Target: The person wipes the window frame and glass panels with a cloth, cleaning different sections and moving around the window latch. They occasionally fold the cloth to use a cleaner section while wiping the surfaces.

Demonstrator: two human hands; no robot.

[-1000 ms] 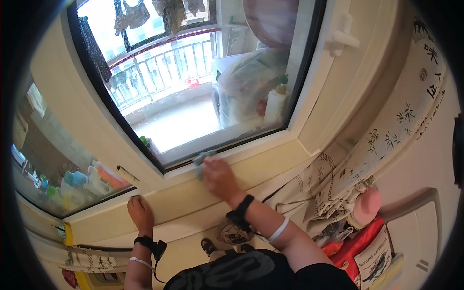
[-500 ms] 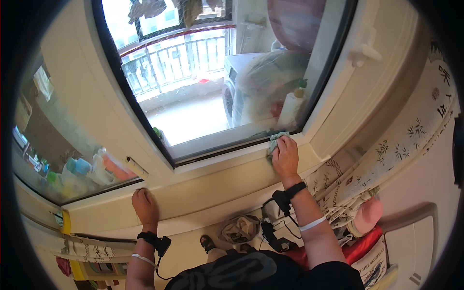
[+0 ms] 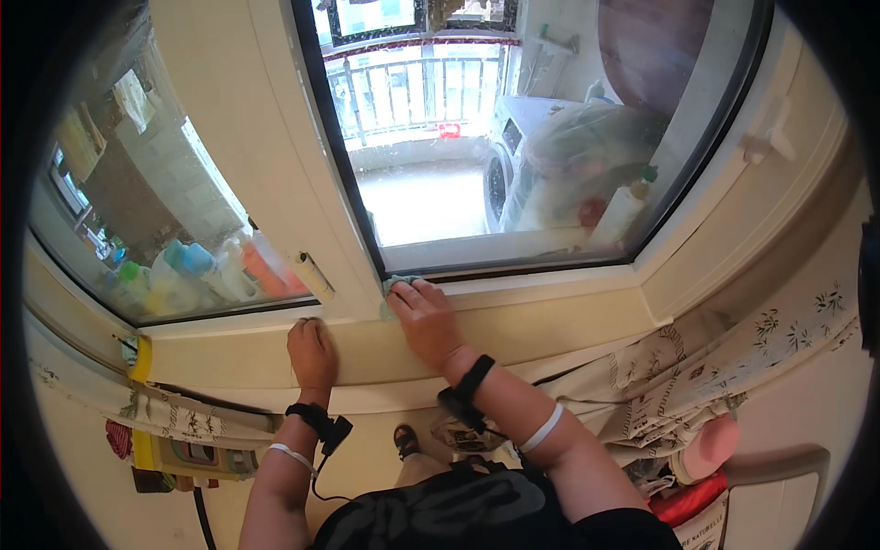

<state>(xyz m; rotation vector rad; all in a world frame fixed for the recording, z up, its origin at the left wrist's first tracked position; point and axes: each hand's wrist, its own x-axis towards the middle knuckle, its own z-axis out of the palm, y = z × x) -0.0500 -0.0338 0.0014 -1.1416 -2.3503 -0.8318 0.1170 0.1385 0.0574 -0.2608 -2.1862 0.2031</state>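
My right hand is closed on a pale green cloth, pressing it into the lower left corner of the window's white frame. The glass pane, edged by a dark seal, rises just above it. To its left, my left hand rests on the cream window sill, near the frame's lower edge. Its fingers are curled together, with nothing visible in them. Black straps with small devices and white bands circle both of my forearms.
Behind the glass stand a washing machine, a pump bottle and several coloured bottles. A window handle juts out at right. Curtains hang at both sides. A yellow object sits at the sill's left end.
My right hand has slid the cloth leftward along the bottom of the frame, from the right corner to the left. My left hand stays on the sill. The view has shifted.
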